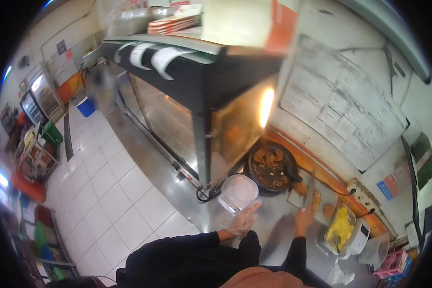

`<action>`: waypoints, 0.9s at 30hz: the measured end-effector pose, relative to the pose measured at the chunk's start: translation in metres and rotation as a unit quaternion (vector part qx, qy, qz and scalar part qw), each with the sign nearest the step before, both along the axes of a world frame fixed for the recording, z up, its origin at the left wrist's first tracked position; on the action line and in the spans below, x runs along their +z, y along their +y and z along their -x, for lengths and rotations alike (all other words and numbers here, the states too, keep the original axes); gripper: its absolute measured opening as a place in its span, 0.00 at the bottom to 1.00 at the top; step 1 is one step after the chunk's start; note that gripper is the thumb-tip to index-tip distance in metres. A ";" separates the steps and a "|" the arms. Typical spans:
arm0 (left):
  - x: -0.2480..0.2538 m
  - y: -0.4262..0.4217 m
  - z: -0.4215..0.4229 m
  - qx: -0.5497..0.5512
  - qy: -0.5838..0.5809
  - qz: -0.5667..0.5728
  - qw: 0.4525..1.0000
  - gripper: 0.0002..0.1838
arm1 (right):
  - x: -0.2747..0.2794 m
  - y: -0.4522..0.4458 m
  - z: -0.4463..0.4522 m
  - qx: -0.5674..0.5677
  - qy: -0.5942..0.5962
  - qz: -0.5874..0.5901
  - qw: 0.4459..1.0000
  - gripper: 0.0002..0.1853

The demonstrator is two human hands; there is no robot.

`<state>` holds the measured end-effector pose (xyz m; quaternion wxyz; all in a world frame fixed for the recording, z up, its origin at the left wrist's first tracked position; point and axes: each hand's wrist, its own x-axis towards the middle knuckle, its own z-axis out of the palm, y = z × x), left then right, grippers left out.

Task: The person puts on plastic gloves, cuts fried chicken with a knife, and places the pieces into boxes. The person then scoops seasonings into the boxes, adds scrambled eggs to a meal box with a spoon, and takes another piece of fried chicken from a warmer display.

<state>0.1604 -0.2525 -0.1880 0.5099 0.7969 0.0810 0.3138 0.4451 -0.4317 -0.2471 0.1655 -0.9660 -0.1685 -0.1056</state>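
My left hand (242,222), in a clear plastic glove, has its fingers stretched out and appears empty. It is just below a round white dish on a small scale (238,193). Further right, my right hand (304,220) is closed around a knife (310,191), its blade pointing up over a light cutting board (295,198). Browned food pieces (316,198) lie beside the blade and my fingers. A black pan (272,167) behind the board holds brown crumbled food. To the right is a clear container of yellow food (341,227).
A lit glass display case (201,120) rises from the steel counter (177,192). At right are a white device (360,236), a clear tub (375,249) and a pink basket (393,263). Sockets (363,198) and cables line the wall. A blurred person (101,89) is far left.
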 end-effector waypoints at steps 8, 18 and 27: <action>0.016 0.046 0.010 -0.006 -0.062 0.017 0.998 0.23 | -0.013 -0.046 0.163 0.040 -0.083 -0.105 0.990 0.25; -0.014 0.005 0.004 -0.032 -0.160 0.091 0.982 0.20 | 0.019 -0.075 0.346 0.137 -0.023 -0.137 0.981 0.15; 0.003 -0.217 -0.011 -0.259 -0.043 0.264 0.928 0.22 | -0.036 -0.232 0.451 -0.036 0.403 -0.349 0.845 0.15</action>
